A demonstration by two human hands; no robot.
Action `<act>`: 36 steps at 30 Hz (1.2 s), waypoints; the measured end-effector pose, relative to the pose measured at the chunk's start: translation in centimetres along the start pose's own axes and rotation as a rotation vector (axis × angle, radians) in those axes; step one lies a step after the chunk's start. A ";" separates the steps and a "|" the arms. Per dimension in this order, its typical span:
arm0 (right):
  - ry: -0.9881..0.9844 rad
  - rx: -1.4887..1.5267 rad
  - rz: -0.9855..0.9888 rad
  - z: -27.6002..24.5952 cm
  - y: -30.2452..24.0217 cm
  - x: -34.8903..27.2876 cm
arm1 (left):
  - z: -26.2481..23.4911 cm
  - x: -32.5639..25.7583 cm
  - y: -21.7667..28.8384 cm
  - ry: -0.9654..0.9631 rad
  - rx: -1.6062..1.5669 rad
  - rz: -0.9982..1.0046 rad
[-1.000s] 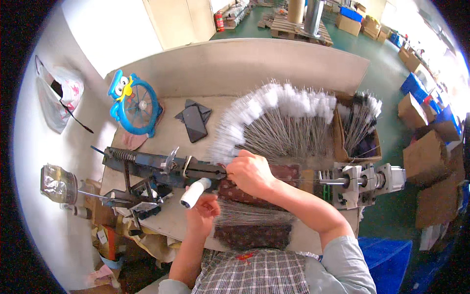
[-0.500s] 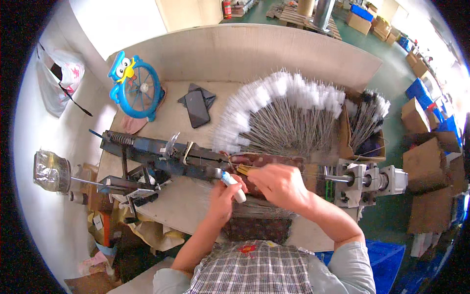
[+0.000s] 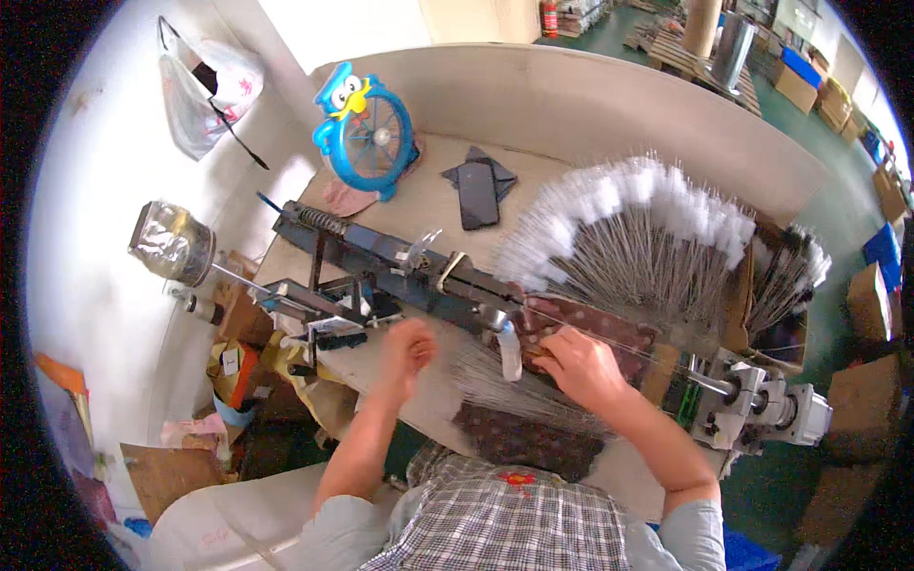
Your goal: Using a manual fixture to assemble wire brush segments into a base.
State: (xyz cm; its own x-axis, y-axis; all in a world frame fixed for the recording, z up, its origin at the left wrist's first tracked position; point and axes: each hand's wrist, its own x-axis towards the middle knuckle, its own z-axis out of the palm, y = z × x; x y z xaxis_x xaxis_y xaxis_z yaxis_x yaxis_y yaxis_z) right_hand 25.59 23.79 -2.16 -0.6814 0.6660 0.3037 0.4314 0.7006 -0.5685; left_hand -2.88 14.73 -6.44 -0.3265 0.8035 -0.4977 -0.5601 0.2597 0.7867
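Note:
My left hand (image 3: 409, 348) is slightly blurred beside the long dark metal bench machine (image 3: 386, 259). Its fingers are curled in and I see nothing in them. To its right, the machine's white-wrapped lever handle (image 3: 510, 354) hangs with no hand on it. My right hand (image 3: 583, 367) is over the dark red patterned cloth (image 3: 600, 324), its fingertips pinched together. What they hold, if anything, is too small to make out. Thin wires (image 3: 505, 385) lie below the handle. Behind the cloth fans a large pile of white-tufted wire brushes (image 3: 628, 228).
A shaft-and-motor unit (image 3: 762, 404) stands at the right end. A box of dark and white brushes (image 3: 776, 343) is behind it. At the back are a phone (image 3: 478, 195) and a blue bird-shaped fan (image 3: 373, 138). A plastic-wrapped cylinder (image 3: 173, 244) juts out at left.
My left hand has let go of the white lever handle and moved left. My right hand no longer shows the yellowish piece clearly. The whole view has shifted and tilted.

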 end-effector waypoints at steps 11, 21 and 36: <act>-0.105 0.059 0.101 -2.4 -2.1 0.1 | -5.8 0.8 1.1 0.286 -0.215 0.048; 0.165 0.175 0.369 -7.3 -0.9 0.8 | 14.4 -5.0 -4.0 -0.337 0.098 0.093; 0.254 -0.166 0.075 -6.7 -0.4 1.6 | 17.0 -3.7 -4.7 -0.111 -0.020 0.165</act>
State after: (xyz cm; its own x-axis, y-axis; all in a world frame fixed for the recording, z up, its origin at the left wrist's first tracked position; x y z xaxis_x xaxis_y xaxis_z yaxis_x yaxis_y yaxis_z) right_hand 28.29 26.23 3.68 -0.4830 0.7458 0.4589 0.5802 0.6651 -0.4702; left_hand 13.91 19.64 -2.03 -0.3302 0.8886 -0.3184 -0.5215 0.1094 0.8462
